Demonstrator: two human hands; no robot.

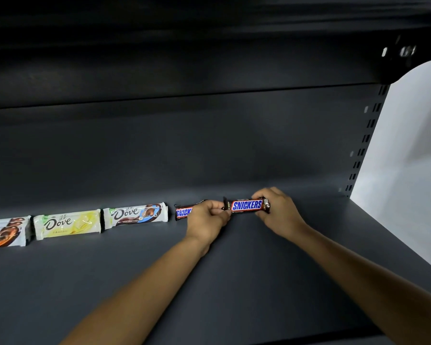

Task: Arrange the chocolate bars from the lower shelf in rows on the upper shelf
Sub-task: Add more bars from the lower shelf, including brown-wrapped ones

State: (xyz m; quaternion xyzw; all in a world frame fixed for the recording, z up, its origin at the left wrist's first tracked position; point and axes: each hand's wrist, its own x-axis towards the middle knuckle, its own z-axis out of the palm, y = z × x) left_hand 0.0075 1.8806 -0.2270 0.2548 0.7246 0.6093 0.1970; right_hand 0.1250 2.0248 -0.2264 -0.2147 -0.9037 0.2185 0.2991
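Snickers bar [246, 205] held at the row's [135, 214] right end.
Left hand [207, 220] pinches one crimp, right hand [278, 211] grips the other; shelf [334, 215] stretches rightward.

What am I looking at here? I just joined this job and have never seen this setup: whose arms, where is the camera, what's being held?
No machine here: these are a person's two bare arms, filmed by one wide-angle camera worn on their head, looking forward and down. The dark surface is a shelf. Along it runs one row: a Dove bar cut off at the left edge, a yellow Dove bar, a white Dove bar, then a half-hidden Snickers bar behind the left hand. The left hand pinches the left end of the last Snickers bar, and the right hand grips its right end.
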